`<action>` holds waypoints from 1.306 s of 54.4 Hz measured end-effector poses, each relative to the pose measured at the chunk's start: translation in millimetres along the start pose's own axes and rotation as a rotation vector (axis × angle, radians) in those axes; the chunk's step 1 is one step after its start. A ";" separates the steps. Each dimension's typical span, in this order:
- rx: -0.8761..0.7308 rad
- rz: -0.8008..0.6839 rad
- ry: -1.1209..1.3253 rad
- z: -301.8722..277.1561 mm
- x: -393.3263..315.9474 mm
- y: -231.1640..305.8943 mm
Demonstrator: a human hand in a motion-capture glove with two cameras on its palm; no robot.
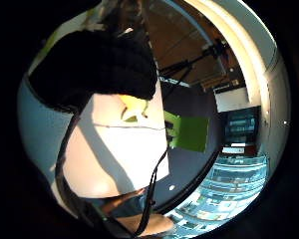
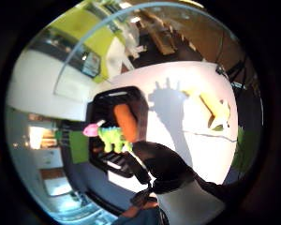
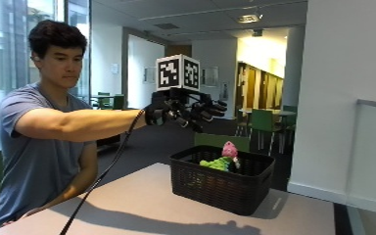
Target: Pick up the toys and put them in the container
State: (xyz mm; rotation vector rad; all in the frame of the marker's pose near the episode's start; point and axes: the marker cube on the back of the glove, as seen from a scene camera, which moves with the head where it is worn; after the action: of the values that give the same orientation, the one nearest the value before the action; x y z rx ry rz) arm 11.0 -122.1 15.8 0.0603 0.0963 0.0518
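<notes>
In the outside view my gloved right hand hovers high above a black plastic basket, fingers spread and loosely bent, holding nothing. A green plush toy with a pink head sticks up inside the basket. The thumb side palm view shows that toy beside an orange toy in the basket, with a gloved finger close to the camera. A yellow toy lies on the white table away from the basket; it shows again in the little finger side palm view under the glove.
The basket stands near the far right end of the pale table. A white wall rises just beyond it. Green chairs stand in the room behind.
</notes>
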 end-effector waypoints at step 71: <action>-0.111 0.157 -0.081 305.0 143.7 -29.9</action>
State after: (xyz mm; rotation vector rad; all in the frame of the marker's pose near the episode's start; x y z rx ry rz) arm 185.1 -161.7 303.3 -0.0414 0.0070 0.2117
